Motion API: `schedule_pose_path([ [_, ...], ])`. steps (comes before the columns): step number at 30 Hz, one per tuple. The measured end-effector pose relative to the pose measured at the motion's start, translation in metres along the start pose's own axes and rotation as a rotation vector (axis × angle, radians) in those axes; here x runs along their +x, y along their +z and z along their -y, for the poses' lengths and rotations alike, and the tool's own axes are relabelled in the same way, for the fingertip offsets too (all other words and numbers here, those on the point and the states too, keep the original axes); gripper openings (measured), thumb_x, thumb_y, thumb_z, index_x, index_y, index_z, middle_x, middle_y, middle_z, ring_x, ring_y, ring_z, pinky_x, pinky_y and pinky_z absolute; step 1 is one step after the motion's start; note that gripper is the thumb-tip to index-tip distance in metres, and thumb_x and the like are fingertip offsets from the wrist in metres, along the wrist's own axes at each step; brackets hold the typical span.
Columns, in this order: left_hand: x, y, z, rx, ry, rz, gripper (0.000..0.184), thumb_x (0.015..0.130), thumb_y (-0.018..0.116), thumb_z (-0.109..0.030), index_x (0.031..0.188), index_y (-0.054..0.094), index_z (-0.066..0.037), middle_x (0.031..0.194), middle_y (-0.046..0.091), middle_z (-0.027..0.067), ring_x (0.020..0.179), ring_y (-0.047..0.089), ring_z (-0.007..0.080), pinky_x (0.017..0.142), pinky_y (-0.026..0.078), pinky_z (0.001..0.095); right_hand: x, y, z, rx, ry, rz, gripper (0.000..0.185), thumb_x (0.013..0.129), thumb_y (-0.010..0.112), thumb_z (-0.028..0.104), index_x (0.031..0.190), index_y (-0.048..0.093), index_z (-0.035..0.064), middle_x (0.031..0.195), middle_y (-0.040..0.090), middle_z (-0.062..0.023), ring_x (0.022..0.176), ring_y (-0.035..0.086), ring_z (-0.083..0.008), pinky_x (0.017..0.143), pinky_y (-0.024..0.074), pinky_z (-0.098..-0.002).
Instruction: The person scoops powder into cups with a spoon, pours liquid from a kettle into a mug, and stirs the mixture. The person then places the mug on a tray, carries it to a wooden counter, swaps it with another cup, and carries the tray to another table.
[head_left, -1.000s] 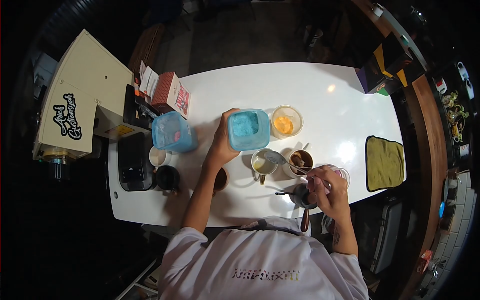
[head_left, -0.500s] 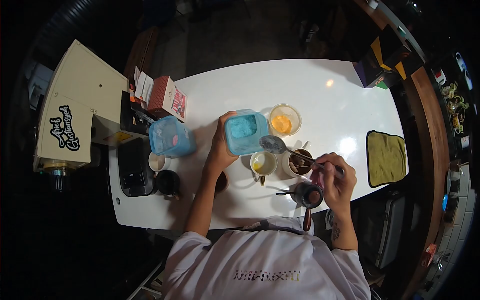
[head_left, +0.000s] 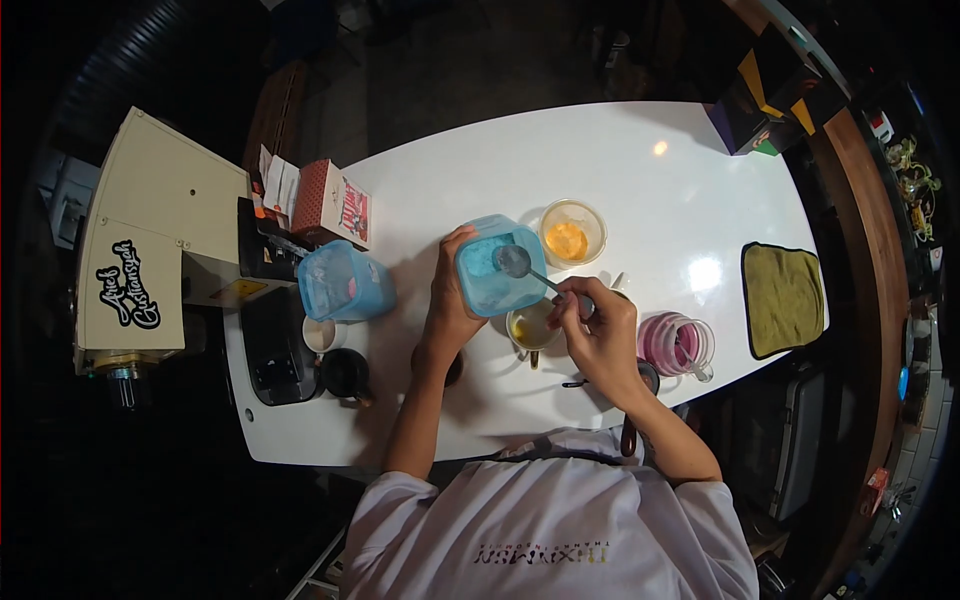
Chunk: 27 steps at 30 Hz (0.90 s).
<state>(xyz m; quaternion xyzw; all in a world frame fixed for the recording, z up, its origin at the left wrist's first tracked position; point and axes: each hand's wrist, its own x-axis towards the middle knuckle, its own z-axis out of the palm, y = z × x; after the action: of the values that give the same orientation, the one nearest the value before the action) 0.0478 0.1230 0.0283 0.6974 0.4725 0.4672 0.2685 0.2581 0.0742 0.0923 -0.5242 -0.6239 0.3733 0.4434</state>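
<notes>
My left hand (head_left: 451,290) is wrapped round the left side of a light blue square container (head_left: 505,295) with blue powder inside, tilted above the table. My right hand (head_left: 598,325) grips the handle of a metal spoon (head_left: 514,261), whose bowl is inside the container over the powder. Below the container, a white cup (head_left: 532,325) with something yellow in it is partly covered. Just behind stands a clear round tub (head_left: 590,222) with orange contents. Right of my right hand is a glass jug (head_left: 660,342) with pink contents.
A second blue container (head_left: 368,289), a pale cup (head_left: 319,335) and a black cup (head_left: 345,373) stand left, near a cream machine (head_left: 150,230) and a red patterned box (head_left: 318,203). A green cloth (head_left: 783,300) lies right; a dark box (head_left: 752,118) stands back right.
My right hand has moved left and the spoon bowl has gone into the blue container. The glass jug is now uncovered, while my right hand covers the brown-filled cup. The view has shifted slightly.
</notes>
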Motion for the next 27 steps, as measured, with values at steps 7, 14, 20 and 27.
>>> schedule_pose_path([
  [7, -0.001, 0.003, 0.004, -0.003, -0.005, -0.004, 0.093, 0.059, 0.088, -0.002, 0.138, 0.04, -0.006, 0.14, 0.046, 0.0189, 0.132, 0.048, 0.0377, 0.111, 0.042, 0.0439, 0.006, 0.024, -0.013, 0.002, -0.013, -0.112, 0.012, 0.087, 0.065, 0.004, 0.096, 0.069, -0.0029, 0.063, 0.063, -0.0153, 0.049, 0.058, -0.0205, 0.055, 0.0459, -0.0341],
  [14, -0.001, 0.003, 0.002, 0.008, -0.02, 0.001, 0.089, 0.061, 0.085, 0.0, 0.138, 0.04, -0.003, 0.14, 0.046, 0.0202, 0.132, 0.048, 0.0385, 0.111, 0.041, 0.0439, 0.011, 0.031, -0.012, 0.031, -0.014, -0.133, 0.012, 0.088, 0.064, 0.003, 0.097, 0.068, -0.0042, 0.063, 0.063, -0.0168, 0.049, 0.058, -0.0206, 0.052, 0.0453, -0.0336],
  [20, -0.001, 0.005, 0.005, 0.02, 0.001, -0.007, 0.086, 0.064, 0.083, 0.001, 0.138, 0.04, -0.002, 0.14, 0.046, 0.0211, 0.131, 0.049, 0.0388, 0.11, 0.042, 0.0442, 0.018, 0.037, -0.014, 0.072, 0.002, -0.137, 0.013, 0.088, 0.064, 0.005, 0.097, 0.067, -0.0046, 0.062, 0.063, -0.0163, 0.051, 0.061, -0.0213, 0.052, 0.0467, -0.0345],
  [27, 0.001, 0.003, 0.002, 0.147, 0.084, 0.008, 0.089, 0.074, 0.086, -0.01, 0.144, 0.031, -0.005, 0.135, 0.05, 0.0203, 0.12, 0.058, 0.0318, 0.101, 0.048, 0.0416, 0.021, 0.043, -0.017, 0.1, 0.012, -0.123, 0.014, 0.089, 0.064, 0.005, 0.098, 0.068, -0.005, 0.061, 0.063, -0.0163, 0.051, 0.062, -0.0216, 0.052, 0.0473, -0.0345],
])
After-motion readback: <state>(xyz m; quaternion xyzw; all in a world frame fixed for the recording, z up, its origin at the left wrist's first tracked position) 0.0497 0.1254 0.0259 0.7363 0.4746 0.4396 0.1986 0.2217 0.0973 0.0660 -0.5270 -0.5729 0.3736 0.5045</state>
